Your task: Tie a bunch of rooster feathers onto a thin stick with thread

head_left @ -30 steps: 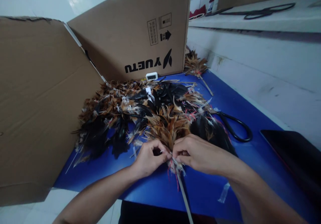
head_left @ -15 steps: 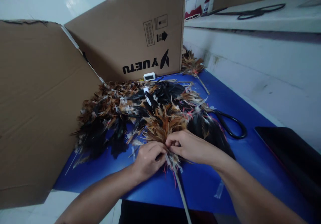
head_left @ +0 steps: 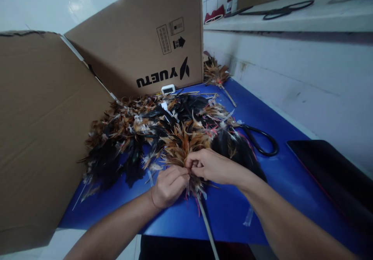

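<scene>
Touching the feather duster (head_left: 180, 145), left hand (head_left: 170, 186) and right hand (head_left: 211, 167) pinch closed on something I can't make out.

Feather bundle (head_left: 180, 141) before feather pile (head_left: 116, 126) on table (head_left: 281, 178); cardboard box (head_left: 125, 46) behind.

A small craft work corner, by the look of the feather bundles (head_left: 116, 122) heaped on the blue table (head_left: 291, 186), cardboard panels (head_left: 116, 46) behind and scissors (head_left: 287, 9) on the ledge (head_left: 335, 22)
</scene>
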{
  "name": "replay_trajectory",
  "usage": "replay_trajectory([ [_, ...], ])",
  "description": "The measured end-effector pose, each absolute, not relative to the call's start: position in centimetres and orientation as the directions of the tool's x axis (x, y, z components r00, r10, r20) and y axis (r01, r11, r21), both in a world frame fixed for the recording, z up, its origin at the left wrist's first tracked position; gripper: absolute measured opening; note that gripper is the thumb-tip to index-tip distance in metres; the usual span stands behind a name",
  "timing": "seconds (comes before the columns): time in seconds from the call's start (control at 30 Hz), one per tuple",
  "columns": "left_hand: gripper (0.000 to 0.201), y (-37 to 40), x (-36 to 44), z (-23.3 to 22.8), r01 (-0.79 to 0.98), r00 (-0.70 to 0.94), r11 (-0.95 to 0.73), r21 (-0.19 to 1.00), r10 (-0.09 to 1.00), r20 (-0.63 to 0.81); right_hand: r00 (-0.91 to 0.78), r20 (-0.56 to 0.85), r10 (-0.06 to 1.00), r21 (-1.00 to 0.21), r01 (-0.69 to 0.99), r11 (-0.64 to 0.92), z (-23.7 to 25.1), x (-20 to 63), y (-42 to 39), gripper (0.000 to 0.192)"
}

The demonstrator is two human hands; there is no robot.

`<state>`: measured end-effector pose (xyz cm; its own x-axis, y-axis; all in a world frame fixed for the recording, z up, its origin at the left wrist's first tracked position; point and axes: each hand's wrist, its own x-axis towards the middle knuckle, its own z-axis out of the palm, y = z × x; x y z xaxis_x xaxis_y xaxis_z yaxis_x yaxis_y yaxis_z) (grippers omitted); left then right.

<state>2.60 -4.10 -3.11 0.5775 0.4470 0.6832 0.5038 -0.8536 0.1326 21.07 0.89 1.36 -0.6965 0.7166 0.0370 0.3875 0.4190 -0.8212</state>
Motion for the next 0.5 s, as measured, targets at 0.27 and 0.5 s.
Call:
replay_trajectory([
  [0.27, 0.015, -3.98, 2.35, -3.18, 0.493, 0.600, -0.865, 0.089, 0.412, 0.686, -0.730, -0.029, 0.682, -0.828, 0.400, 0.392, 1.87, 21.31, 1.05, 0.023],
  [0.5, 0.014, -4.06, 2.36, -3.33, 0.478, 0.572, -0.870, 0.118, 0.411, 0.710, -0.713, 0.033, 0.700, -0.787, 0.414, 0.458, 1.82, 21.26, 0.99, 0.020],
])
